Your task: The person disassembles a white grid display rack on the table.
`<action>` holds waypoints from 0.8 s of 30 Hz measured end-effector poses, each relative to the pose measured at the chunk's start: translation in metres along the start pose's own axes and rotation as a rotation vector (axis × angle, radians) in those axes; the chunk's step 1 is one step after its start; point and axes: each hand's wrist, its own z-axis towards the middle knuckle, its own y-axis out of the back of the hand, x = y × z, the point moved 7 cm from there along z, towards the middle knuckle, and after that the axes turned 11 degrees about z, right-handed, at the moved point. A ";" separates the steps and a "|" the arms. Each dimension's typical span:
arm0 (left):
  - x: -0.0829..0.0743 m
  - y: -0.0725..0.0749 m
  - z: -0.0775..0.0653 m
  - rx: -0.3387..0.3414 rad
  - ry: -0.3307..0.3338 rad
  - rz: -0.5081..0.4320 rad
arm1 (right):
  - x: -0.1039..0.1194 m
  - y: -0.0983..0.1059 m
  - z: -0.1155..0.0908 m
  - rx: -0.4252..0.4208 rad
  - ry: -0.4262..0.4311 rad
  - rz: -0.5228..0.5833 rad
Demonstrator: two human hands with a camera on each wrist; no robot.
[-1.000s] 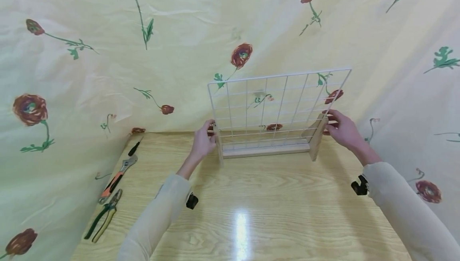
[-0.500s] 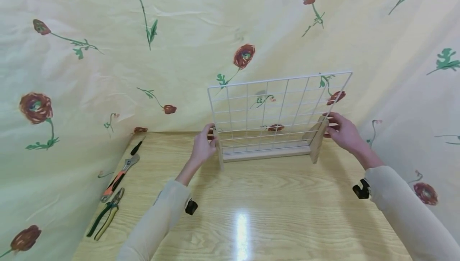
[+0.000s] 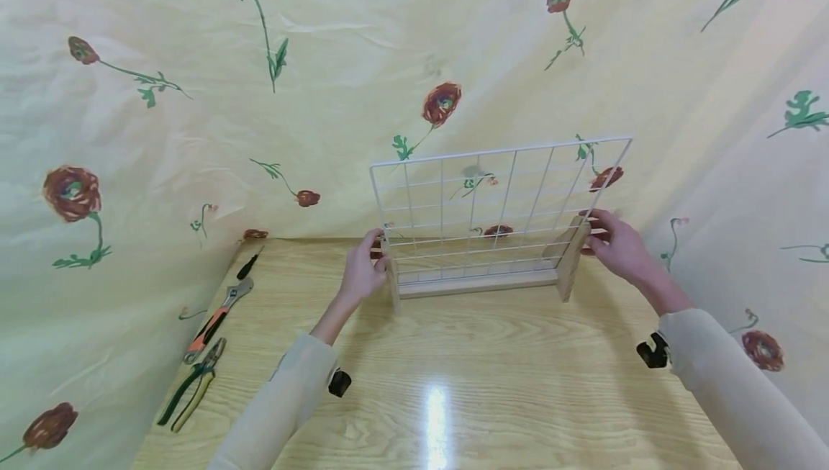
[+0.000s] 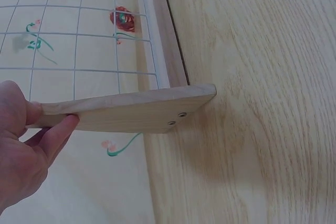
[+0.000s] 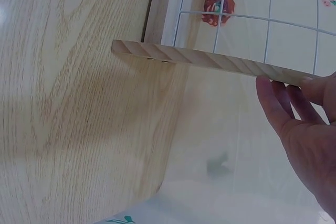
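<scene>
A rack with a white wire grid (image 3: 501,152) and a pale wooden frame stands near the back of the table. Its wooden bottom bar (image 3: 479,287) joins two side panels. My left hand (image 3: 363,268) grips the upper part of the left side panel (image 4: 121,114), thumb and fingers at its edges. Two screw heads (image 4: 182,114) show on that panel's outer face, low down. At the other end, my right hand (image 3: 618,250) holds the upper part of the right side panel (image 5: 199,57), fingertips against its outer face. The grid leans up between both hands.
Along the table's left edge lie a small black-handled screwdriver (image 3: 247,266), an adjustable wrench (image 3: 216,322) with an orange and black handle, and pliers (image 3: 194,387). Flower-patterned sheeting (image 3: 324,96) rises behind the table and at both sides.
Both hands have brought the rack slightly toward me, keeping their hold on the side panels. The head view has shifted a little. The tools lie as before.
</scene>
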 end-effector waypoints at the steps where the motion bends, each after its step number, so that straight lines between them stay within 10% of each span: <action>1: 0.000 0.001 -0.001 0.000 0.002 0.006 | 0.001 -0.001 -0.001 0.000 0.000 -0.002; 24: 0.000 0.016 -0.023 -0.035 -0.026 0.030 | 0.007 -0.013 -0.013 -0.007 0.045 0.007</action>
